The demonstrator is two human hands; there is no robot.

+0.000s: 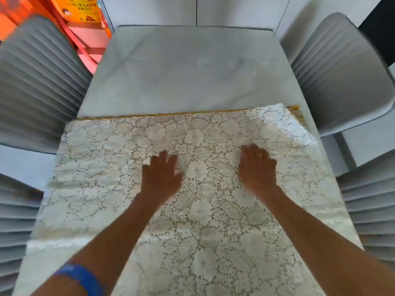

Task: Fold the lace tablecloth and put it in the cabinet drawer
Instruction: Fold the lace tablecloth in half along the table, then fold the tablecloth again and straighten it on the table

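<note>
A cream lace tablecloth [102, 159] with a flower pattern lies spread over the near half of a grey marble table [192, 67]. Its far edge runs straight across the table and shows a thin golden border. My left hand [161, 175] lies flat on the lace near the middle, fingers straight and spread. My right hand [257, 167] presses flat on the lace to the right of it, fingers also straight. Both hands look slightly blurred. No cabinet drawer is in view.
Grey ribbed chairs stand on both sides: one at the far left [36, 82], one at the far right [342, 69], and others at the near left [12, 227] and near right [372, 210]. An orange and pink object [85, 28] stands beyond the table's left corner.
</note>
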